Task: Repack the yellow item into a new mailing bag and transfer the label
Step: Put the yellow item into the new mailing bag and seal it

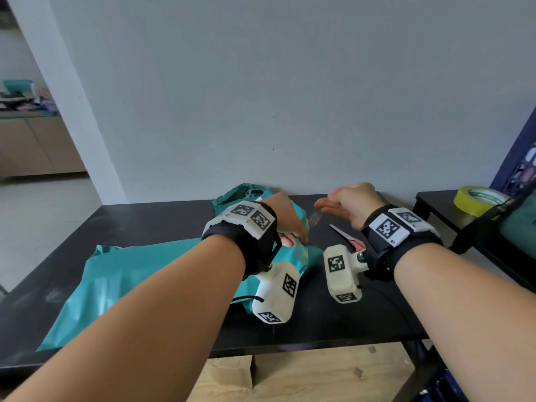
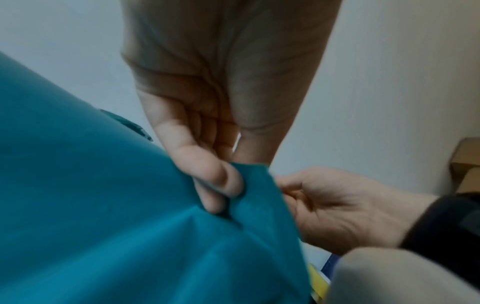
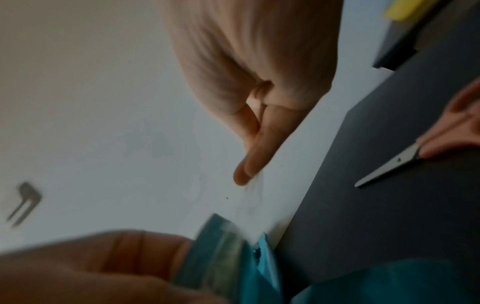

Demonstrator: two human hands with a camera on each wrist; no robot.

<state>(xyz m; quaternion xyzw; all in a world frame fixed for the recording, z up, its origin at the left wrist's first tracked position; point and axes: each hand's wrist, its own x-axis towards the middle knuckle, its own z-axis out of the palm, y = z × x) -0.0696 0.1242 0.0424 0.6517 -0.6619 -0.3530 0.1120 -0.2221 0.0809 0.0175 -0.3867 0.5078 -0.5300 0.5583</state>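
A teal mailing bag lies flat on the black table, its open end raised at the middle. My left hand pinches the bag's flap between thumb and finger. Just right of it, my right hand pinches a thin see-through strip, which runs down from my fingertips to the flap. A second, crumpled teal bag sits behind my left hand by the wall. A yellow patch shows below the bag; I cannot tell what it is.
Scissors with pink handles lie on the table under my right wrist. A roll of yellow tape sits on a second black table at the right. The wall stands close behind. Cardboard lies on the floor under the table.
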